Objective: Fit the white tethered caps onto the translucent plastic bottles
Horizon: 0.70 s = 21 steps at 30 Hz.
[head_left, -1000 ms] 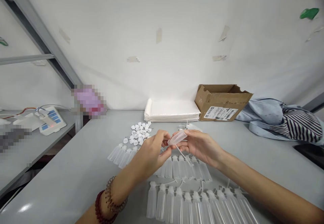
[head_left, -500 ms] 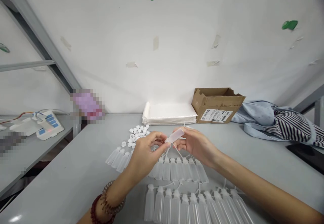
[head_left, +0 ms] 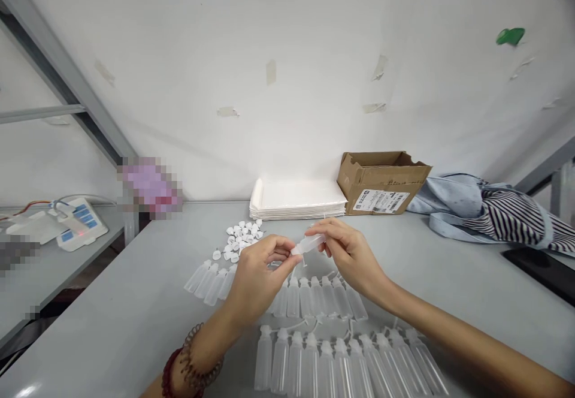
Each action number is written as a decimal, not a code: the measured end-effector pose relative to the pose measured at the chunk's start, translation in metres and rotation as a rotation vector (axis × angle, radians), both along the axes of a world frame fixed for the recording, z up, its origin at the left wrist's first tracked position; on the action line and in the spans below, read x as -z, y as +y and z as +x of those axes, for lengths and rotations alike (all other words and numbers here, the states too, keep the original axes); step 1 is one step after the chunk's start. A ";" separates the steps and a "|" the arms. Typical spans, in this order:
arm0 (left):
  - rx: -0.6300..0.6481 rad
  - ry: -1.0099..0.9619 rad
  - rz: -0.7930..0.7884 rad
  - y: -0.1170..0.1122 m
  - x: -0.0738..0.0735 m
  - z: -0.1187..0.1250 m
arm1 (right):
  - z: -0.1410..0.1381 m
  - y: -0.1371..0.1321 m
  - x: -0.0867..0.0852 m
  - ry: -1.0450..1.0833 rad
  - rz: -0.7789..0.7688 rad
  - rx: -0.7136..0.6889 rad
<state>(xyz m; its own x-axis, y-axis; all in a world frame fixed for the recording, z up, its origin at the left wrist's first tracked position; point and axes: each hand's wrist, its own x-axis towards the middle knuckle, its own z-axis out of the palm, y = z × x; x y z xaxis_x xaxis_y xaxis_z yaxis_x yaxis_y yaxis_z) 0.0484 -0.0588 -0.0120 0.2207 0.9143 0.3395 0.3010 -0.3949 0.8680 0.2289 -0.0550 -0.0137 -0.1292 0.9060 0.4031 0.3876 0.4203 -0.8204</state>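
Observation:
A small translucent squeeze bottle (head_left: 311, 243) is held above the table between my two hands, lying nearly level. My left hand (head_left: 258, 275) pinches its white neck end between thumb and fingertips. Closed around the bottle's body from the right is my right hand (head_left: 354, 254), fingers over the top. A thin white strip hangs below the neck. Beneath the hands lies a row of similar bottles (head_left: 317, 299) with thin white stems at their tops. Nearer to me is a longer row of bottles (head_left: 309, 365). Several more bottles (head_left: 209, 281) lie left, partly behind my left hand, near loose white caps (head_left: 242, 235).
Against the wall sit a stack of white padded envelopes (head_left: 299, 197) and an open cardboard box (head_left: 384, 188). To the right are a blue and striped cloth bag (head_left: 507, 215) and a flat black object (head_left: 539, 275). A power strip (head_left: 83, 224) lies on the left-hand table.
My right hand has turned over the bottle, its fingers now covering more of the body. The bottle has tipped closer to level. The camera view has shifted slightly.

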 end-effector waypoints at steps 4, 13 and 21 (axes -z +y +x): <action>0.019 0.082 0.169 -0.002 0.003 0.003 | -0.001 -0.001 0.005 -0.181 0.159 0.008; -0.013 0.105 0.275 0.000 0.004 0.000 | 0.004 -0.018 -0.021 -0.629 0.221 -0.238; 0.077 0.206 0.433 -0.006 0.003 -0.001 | 0.013 -0.023 -0.029 -0.597 0.005 -0.262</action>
<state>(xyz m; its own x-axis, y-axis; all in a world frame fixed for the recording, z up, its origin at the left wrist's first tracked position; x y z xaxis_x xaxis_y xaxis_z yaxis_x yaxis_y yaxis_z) 0.0478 -0.0644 -0.0149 0.3846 0.6769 0.6276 0.4049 -0.7347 0.5444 0.2418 -0.0784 0.0155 -0.5486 0.8123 0.1980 0.6606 0.5662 -0.4929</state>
